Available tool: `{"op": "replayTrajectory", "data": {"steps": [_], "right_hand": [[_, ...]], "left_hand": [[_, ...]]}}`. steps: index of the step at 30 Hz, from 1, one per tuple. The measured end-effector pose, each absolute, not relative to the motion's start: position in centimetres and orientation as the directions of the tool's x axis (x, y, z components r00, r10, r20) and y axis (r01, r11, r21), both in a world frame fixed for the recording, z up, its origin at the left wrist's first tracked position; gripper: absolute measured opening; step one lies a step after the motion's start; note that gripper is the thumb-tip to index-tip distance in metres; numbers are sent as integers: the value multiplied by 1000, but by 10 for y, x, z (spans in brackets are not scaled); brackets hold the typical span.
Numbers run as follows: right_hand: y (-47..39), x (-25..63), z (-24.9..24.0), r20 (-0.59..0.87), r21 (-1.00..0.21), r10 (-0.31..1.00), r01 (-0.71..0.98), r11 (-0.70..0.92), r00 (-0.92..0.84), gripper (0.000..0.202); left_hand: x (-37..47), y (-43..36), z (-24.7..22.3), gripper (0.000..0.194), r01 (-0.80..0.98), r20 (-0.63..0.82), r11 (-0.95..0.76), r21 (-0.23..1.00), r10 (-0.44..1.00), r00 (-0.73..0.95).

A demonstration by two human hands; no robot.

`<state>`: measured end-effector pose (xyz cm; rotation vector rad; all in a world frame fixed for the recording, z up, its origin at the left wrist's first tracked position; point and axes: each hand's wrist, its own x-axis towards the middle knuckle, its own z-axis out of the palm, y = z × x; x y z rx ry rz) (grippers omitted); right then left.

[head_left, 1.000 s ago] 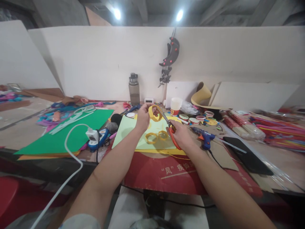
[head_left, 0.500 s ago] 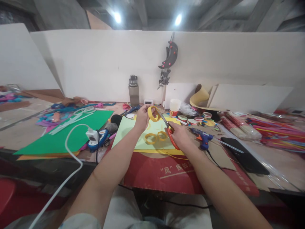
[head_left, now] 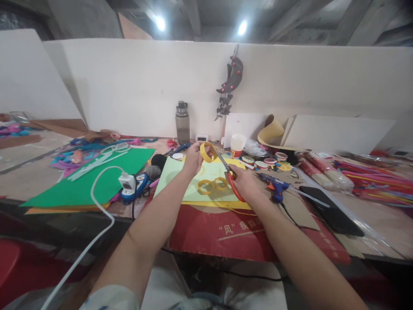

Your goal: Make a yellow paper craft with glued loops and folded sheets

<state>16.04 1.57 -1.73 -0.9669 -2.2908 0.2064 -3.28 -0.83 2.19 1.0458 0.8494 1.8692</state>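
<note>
My left hand [head_left: 192,158] holds a yellow paper ring [head_left: 207,152] up above the table. My right hand [head_left: 245,182] grips red-handled scissors [head_left: 229,175], and their blades reach up to the ring. Below the hands, two more yellow rings [head_left: 213,185] lie side by side on a pale green sheet [head_left: 174,172]. That sheet rests on a yellow sheet [head_left: 206,203] over a red board [head_left: 206,232] with white lettering.
A large green sheet [head_left: 93,181] and a white plug with its cable [head_left: 126,182] lie to the left. To the right are a blue glue gun [head_left: 274,186], small paint pots [head_left: 263,162], a black tablet [head_left: 332,209] and bundles of coloured sticks [head_left: 374,181]. A water bottle [head_left: 182,122] stands by the white back panel.
The hands stay together at the ring with the scissors on it. The view has shifted slightly; nothing on the table has moved.
</note>
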Motion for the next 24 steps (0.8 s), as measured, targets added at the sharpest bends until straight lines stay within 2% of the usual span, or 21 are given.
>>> {"op": "replayTrajectory", "data": {"steps": [4, 8, 13, 24], "right_hand": [[15, 161, -15, 489, -384, 687, 574, 723, -538, 22], [18, 161, -16, 538, -396, 649, 518, 758, -538, 28], [23, 161, -21, 543, -367, 643, 535, 760, -540, 33], [21, 162, -21, 541, -383, 654, 537, 751, -529, 33]], "left_hand": [[-36, -7, 23, 30, -283, 371, -475, 833, 860, -350], [-38, -5, 21, 29, -280, 405, -486, 828, 864, -301], [-33, -6, 18, 33, -280, 399, -449, 848, 890, -219], [-33, -11, 21, 32, -318, 369, -404, 858, 914, -166]]}}
